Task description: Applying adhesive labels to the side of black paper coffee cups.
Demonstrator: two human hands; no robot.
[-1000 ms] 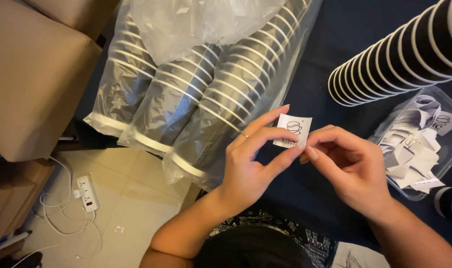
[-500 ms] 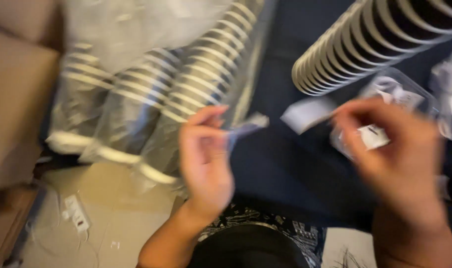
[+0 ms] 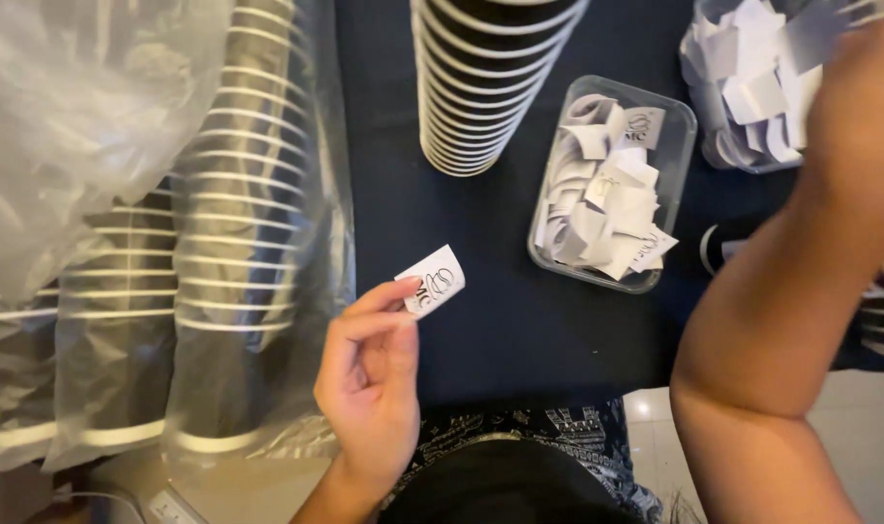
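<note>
While the left hand (image 3: 369, 378) pinches one white label (image 3: 432, 279) near the black cup stack (image 3: 481, 87), unapplied, the right hand (image 3: 850, 87) reaches away, its grip apparently hidden.

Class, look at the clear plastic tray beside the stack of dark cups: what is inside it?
The clear plastic tray holds a loose heap of white paper slips, some curled, a few showing a printed mark. The slips cover the tray's bottom, so anything beneath them cannot be seen.

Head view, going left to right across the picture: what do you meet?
Bagged cup stacks in clear plastic → left hand pinching a white sticker → bare stack of black cups → clear tray of stickers → second sticker tub → right forearm, its hand unclear at the top edge.
</note>
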